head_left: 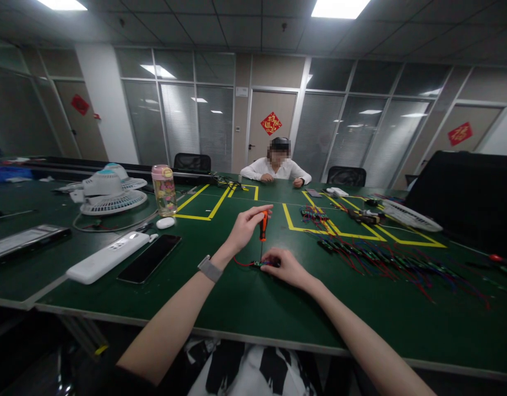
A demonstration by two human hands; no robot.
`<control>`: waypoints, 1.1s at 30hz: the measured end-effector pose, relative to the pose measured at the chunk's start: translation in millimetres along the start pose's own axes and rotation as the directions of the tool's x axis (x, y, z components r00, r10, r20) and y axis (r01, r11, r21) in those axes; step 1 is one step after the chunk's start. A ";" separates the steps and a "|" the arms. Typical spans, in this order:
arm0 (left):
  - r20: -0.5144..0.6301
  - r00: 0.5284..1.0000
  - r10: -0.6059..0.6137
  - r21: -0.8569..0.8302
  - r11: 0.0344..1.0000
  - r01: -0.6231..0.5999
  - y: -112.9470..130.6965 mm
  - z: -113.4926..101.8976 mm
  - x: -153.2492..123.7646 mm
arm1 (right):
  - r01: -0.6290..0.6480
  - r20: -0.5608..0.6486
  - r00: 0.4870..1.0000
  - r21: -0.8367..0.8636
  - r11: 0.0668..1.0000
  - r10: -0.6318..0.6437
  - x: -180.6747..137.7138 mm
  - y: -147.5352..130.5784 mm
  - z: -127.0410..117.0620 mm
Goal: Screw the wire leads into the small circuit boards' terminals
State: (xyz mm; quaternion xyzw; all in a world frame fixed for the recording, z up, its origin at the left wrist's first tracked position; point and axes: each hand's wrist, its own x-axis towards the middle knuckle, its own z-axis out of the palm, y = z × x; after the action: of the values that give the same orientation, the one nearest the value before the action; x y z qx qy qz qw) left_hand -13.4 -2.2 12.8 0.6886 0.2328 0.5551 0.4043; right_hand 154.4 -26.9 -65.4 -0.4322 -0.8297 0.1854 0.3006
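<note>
A small wired part (258,264) lies on the green table (245,308), just in front of the person and near the table's front edge, with a thin red lead (240,263) curling out to its left. The right hand (287,267) lies flat over it, fingers close together and pressing its right end down onto the surface. Above it stands an orange-handled screwdriver (263,225), nearly upright with its dark shaft pointing down at the part. The left hand (245,224) pinches the handle between thumb and fingertips; a grey watch (209,269) sits on that wrist.

To the right a long heap of similar parts with red and black wires (385,259) spreads across the tabletop, partly over yellow tape lines (339,234) that mark out rectangles. To the left lie a black phone (149,258), a white oblong device (108,257) and a small white oval case (165,223). Behind these stand a pink-capped bottle (164,190) and a white fan (109,193) laid on its back.

Across the table another person (277,167) in a white shirt sits with both hands on the surface. Behind them are black chairs, glass partitions with blinds and doors bearing red diamond decorations (271,122). Ceiling light panels (338,7) shine overhead.
</note>
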 end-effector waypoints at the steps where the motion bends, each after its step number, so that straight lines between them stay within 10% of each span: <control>1: 0.021 1.000 -0.020 -0.037 0.999 0.020 0.2 0.5 -0.1 | 0.001 -0.001 1.000 -0.001 1.000 -0.001 0.2 0.4 0.3; 33: -0.022 0.996 0.090 0.149 0.985 -0.086 0.7 0.9 -1.3 | -0.027 0.004 1.000 0.039 0.999 0.027 0.7 0.1 2.2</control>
State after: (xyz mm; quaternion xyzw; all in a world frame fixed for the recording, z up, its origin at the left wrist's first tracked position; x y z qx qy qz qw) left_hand -13.0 -3.8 12.6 0.7182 0.2486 0.5635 0.3237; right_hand 152.7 -26.3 -66.8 -0.4373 -0.8204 0.2064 0.3052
